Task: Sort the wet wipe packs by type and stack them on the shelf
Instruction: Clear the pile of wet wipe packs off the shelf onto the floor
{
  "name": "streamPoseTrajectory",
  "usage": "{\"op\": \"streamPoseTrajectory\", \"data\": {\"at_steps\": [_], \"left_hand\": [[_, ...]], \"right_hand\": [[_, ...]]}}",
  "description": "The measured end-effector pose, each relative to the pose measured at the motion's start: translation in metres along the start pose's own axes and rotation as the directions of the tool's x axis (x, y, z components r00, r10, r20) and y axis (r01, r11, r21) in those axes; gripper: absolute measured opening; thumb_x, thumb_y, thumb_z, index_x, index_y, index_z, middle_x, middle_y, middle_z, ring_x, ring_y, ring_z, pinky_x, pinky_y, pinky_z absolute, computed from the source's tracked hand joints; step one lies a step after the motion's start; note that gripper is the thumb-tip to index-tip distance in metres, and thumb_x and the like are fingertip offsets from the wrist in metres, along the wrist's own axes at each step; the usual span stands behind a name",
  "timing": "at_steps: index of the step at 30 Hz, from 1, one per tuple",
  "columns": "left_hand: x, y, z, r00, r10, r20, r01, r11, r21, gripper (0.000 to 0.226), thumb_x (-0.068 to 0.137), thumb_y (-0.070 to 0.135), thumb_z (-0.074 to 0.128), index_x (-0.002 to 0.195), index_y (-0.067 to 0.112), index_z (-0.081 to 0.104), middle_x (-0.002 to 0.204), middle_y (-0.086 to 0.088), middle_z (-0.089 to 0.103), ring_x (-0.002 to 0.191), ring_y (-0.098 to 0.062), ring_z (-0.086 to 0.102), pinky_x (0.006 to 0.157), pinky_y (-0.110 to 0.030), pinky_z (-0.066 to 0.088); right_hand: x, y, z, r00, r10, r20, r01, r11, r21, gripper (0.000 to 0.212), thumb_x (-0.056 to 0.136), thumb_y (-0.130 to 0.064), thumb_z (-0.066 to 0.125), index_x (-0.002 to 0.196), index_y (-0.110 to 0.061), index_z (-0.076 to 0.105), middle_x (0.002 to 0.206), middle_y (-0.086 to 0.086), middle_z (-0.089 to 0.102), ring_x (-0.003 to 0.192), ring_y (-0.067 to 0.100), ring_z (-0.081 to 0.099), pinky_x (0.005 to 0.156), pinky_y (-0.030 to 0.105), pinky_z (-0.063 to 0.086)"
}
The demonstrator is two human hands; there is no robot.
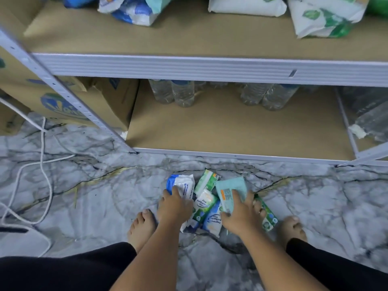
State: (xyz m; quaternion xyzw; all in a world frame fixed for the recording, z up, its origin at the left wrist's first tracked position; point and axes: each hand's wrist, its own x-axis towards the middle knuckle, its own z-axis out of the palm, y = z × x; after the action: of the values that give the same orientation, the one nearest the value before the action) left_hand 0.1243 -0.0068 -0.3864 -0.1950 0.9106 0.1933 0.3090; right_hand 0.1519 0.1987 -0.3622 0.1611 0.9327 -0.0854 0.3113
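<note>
Several wet wipe packs lie in a small heap on the marble floor between my bare feet. My left hand (175, 206) is closed around a blue and white pack (183, 184) at the heap's left. My right hand (243, 215) grips a pale teal pack (231, 187) at the right. Between them lie a green and white pine pack (204, 203), a blue and white pack (213, 222) and a green pack (206, 180) behind. Another green pack (267, 216) peeks out under my right fingers. On the upper shelf (189, 36) sit blue packs (130, 9) at the left and white and green packs (323, 15) at the right.
The metal shelf rail (210, 67) runs across the view, with a slanted upright (69, 95) at the left. The lower shelf (231, 131) holds water bottles (182, 93) and a cardboard box (63, 101). A white cable (44, 156) loops over the floor at the left.
</note>
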Motion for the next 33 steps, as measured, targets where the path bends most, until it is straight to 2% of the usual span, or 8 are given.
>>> {"op": "streamPoseTrajectory", "data": {"at_steps": [2, 6, 10, 15, 22, 27, 31, 33], "left_hand": [[-0.01, 0.008, -0.013, 0.998, 0.058, -0.011, -0.058, 0.997, 0.041, 0.069, 0.094, 0.051, 0.048, 0.15, 0.017, 0.028, 0.153, -0.013, 0.03, 0.134, -0.036, 0.039, 0.103, -0.046, 0.042], [-0.036, 0.037, -0.054, 0.976, 0.191, -0.104, -0.188, 0.981, 0.043, 0.056, 0.095, 0.048, 0.05, 0.141, 0.017, 0.041, 0.141, -0.007, 0.045, 0.131, -0.03, 0.041, 0.096, -0.043, 0.047], [-0.07, 0.073, -0.111, 0.899, 0.36, -0.251, -0.341, 0.933, 0.117, 0.051, 0.094, 0.045, 0.05, 0.136, 0.017, 0.046, 0.135, -0.006, 0.05, 0.126, -0.029, 0.046, 0.092, -0.043, 0.049], [-0.121, 0.112, -0.191, 0.718, 0.526, -0.456, -0.488, 0.848, 0.209, 0.042, 0.09, 0.043, 0.051, 0.123, 0.016, 0.053, 0.121, -0.005, 0.057, 0.114, -0.029, 0.052, 0.086, -0.041, 0.051], [-0.165, 0.145, -0.272, 0.414, 0.68, -0.605, -0.632, 0.693, 0.346, 0.037, 0.09, 0.041, 0.053, 0.119, 0.02, 0.057, 0.112, 0.002, 0.06, 0.102, -0.024, 0.058, 0.073, -0.04, 0.054], [-0.151, 0.159, -0.294, 0.419, 0.656, -0.628, -0.639, 0.705, 0.31, 0.044, 0.092, 0.041, 0.054, 0.132, 0.022, 0.054, 0.124, 0.001, 0.058, 0.11, -0.023, 0.056, 0.077, -0.035, 0.048], [-0.133, 0.175, -0.292, 0.422, 0.66, -0.622, -0.62, 0.71, 0.334, 0.043, 0.091, 0.043, 0.054, 0.128, 0.021, 0.055, 0.122, 0.0, 0.059, 0.11, -0.024, 0.055, 0.083, -0.038, 0.05], [-0.127, 0.189, -0.288, 0.401, 0.662, -0.633, -0.59, 0.715, 0.375, 0.042, 0.088, 0.045, 0.052, 0.123, 0.022, 0.058, 0.119, 0.001, 0.062, 0.109, -0.024, 0.054, 0.085, -0.04, 0.048]], "right_hand": [[-0.009, -0.005, -0.017, 1.0, -0.008, -0.013, 0.009, 1.0, 0.011, 0.082, 0.082, -0.063, 0.054, 0.153, -0.039, 0.021, 0.158, 0.009, 0.008, 0.137, 0.038, 0.02, 0.111, 0.052, 0.023], [-0.033, -0.02, -0.069, 0.992, -0.071, -0.101, 0.074, 0.997, 0.02, 0.074, 0.086, -0.061, 0.051, 0.152, -0.036, 0.027, 0.157, 0.007, 0.024, 0.139, 0.035, 0.026, 0.109, 0.05, 0.028], [-0.062, -0.035, -0.134, 0.958, -0.146, -0.247, 0.16, 0.987, 0.036, 0.067, 0.087, -0.056, 0.051, 0.148, -0.033, 0.038, 0.149, 0.004, 0.035, 0.137, 0.031, 0.032, 0.107, 0.048, 0.031], [-0.104, -0.043, -0.222, 0.869, -0.193, -0.456, 0.254, 0.964, 0.076, 0.054, 0.087, -0.047, 0.053, 0.139, -0.031, 0.048, 0.141, 0.001, 0.045, 0.13, 0.029, 0.04, 0.106, 0.047, 0.036], [-0.139, -0.041, -0.325, 0.67, -0.218, -0.71, 0.366, 0.929, 0.06, 0.044, 0.09, -0.035, 0.054, 0.133, -0.026, 0.057, 0.131, -0.001, 0.055, 0.121, 0.027, 0.049, 0.097, 0.044, 0.046], [-0.109, -0.037, -0.361, 0.64, -0.19, -0.745, 0.384, 0.918, 0.096, 0.048, 0.09, -0.033, 0.056, 0.137, -0.024, 0.055, 0.136, 0.002, 0.051, 0.12, 0.03, 0.05, 0.097, 0.041, 0.047], [-0.074, -0.03, -0.391, 0.619, -0.135, -0.774, 0.281, 0.958, 0.057, 0.056, 0.092, -0.036, 0.049, 0.148, -0.028, 0.042, 0.152, 0.0, 0.038, 0.135, 0.032, 0.033, 0.105, 0.05, 0.036], [-0.056, -0.023, -0.406, 0.662, -0.116, -0.741, 0.193, 0.981, 0.018, 0.059, 0.096, -0.04, 0.042, 0.153, -0.034, 0.029, 0.16, -0.005, 0.028, 0.142, 0.03, 0.022, 0.104, 0.051, 0.027]]}}
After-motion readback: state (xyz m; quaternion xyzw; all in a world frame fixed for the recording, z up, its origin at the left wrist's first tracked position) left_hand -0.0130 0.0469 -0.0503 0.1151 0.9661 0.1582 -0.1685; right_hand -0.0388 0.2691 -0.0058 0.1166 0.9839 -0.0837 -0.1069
